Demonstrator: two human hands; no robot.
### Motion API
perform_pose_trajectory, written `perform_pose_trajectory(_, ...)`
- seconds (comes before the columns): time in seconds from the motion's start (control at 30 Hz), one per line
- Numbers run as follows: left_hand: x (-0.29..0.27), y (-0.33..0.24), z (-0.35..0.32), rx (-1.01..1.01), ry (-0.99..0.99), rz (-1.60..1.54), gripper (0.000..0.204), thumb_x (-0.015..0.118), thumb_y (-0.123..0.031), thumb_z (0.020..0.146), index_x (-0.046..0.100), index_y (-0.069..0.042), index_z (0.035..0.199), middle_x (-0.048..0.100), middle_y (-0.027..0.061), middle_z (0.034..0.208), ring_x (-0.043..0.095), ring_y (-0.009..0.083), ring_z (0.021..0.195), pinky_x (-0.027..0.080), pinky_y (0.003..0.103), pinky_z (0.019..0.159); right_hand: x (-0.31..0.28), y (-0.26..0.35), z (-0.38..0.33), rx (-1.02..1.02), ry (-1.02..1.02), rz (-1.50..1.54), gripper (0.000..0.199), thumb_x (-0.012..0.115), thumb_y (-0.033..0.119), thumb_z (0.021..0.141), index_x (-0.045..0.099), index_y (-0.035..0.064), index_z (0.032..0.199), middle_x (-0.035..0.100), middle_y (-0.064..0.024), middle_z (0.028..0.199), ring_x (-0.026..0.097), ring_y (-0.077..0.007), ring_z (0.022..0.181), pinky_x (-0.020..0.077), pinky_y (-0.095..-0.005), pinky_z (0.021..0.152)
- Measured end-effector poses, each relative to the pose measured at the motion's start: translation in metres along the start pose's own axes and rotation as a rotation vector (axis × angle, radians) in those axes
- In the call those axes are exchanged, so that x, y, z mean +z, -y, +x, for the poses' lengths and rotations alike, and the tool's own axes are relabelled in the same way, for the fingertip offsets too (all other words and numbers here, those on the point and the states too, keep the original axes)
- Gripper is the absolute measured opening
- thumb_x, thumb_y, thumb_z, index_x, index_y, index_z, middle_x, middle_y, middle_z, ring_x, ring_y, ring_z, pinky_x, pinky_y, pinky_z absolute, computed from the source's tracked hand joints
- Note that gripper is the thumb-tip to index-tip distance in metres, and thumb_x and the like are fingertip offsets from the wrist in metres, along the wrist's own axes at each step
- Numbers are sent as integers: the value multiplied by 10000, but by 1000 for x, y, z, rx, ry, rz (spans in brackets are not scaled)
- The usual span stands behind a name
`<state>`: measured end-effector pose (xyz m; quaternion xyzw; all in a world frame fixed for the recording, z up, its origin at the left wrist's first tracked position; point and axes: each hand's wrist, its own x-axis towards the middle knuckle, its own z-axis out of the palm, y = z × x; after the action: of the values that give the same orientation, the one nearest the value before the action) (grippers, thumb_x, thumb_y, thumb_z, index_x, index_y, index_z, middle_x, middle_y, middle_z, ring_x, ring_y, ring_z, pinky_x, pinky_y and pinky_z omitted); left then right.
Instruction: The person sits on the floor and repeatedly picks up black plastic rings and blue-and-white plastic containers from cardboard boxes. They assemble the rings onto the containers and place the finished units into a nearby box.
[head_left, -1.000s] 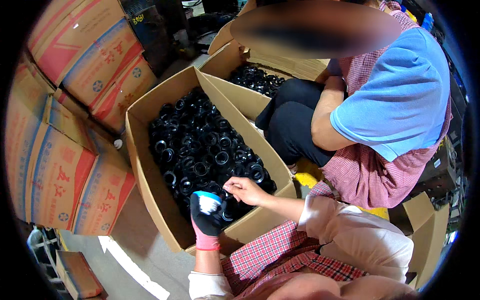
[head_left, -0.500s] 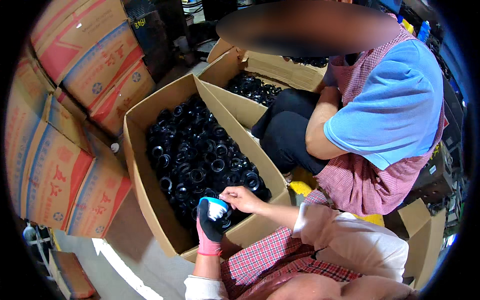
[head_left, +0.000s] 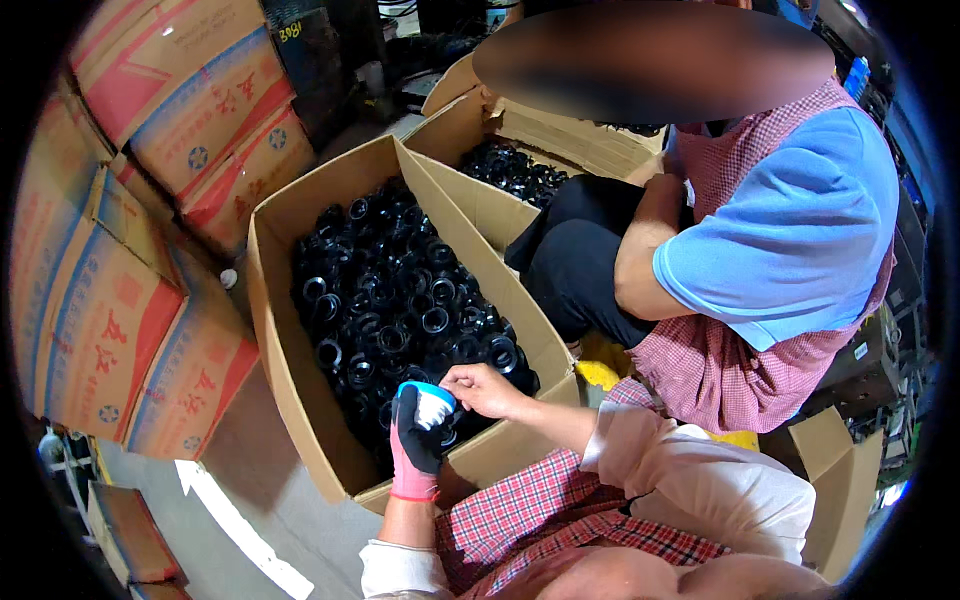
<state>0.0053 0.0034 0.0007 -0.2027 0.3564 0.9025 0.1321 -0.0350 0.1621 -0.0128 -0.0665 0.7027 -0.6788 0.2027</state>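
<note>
My left hand (head_left: 414, 445), in a pink and black glove, is closed round a white threaded ring with a blue rim (head_left: 434, 408). It holds the ring over the near end of a large cardboard box (head_left: 272, 330). My bare right hand (head_left: 484, 390) comes in from the right, its thumb and fingers pinched together beside the ring's edge. Whatever lies between those fingertips is too small to make out. Beneath both hands, the box is heaped with glossy black plastic rings (head_left: 394, 340).
A person in a blue shirt and checked apron (head_left: 780, 230) sits close on the right. Beyond the box stands another carton (head_left: 470, 195) with black parts. Printed cartons (head_left: 110, 330) are stacked at the left, and an open carton (head_left: 850, 470) stands at lower right.
The view has shifted slightly. My left hand still grips the ring; my right fingertips remain pinched by its edge, with the hand a little lower over the black rings.
</note>
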Motion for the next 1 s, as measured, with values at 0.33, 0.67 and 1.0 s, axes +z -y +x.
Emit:
perform_pose_trajectory(0.33, 3, -4, -2, 4, 0, 32, 283, 591, -379, 923, 558, -122, 1036, 575, 38, 943, 591, 175, 878, 506, 342, 777, 0, 0, -1, 24, 8, 2, 129, 572, 134, 959, 660, 39, 963, 606, 15, 713, 496, -48, 588, 408, -215, 546)
perform_pose_trajectory(0.67, 3, -3, 3, 3, -7, 36, 293, 592, -386, 921, 564, -125, 1049, 571, 34, 931, 592, 172, 874, 507, 341, 770, 0, -5, 1, 43, 0, -31, 133, 564, 121, 959, 662, 35, 982, 626, 5, 734, 506, -55, 599, 427, -220, 562)
perform_pose_trajectory(1.0, 1, -2, 2, 11, -38, 57, 289, 565, -402, 937, 578, -129, 1033, 598, 42, 945, 613, 186, 879, 530, 369, 772, -2, -6, 3, 61, 29, 14, 140, 559, 136, 974, 658, 38, 982, 621, 14, 752, 502, -50, 616, 417, -210, 564)
